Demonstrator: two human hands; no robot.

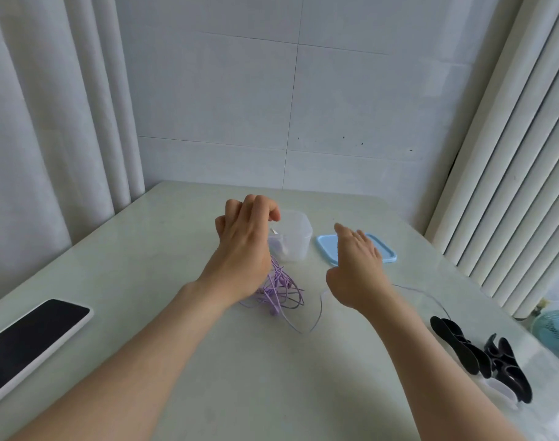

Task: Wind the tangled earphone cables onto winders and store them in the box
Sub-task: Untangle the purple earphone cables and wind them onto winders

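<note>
Cable (281,291), purple, tangled, unwound; winders (475,354) unused near right; box (303,246) open; left hand (243,243) curled, grip unclear; right hand (357,268) spread, empty.

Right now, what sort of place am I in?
Probably a room at home: a table set into a corner against a tiled wall, with long curtains on the left and a small fan past the table's right edge.

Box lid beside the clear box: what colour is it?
The lid is light blue, clearest in the head view.
</note>
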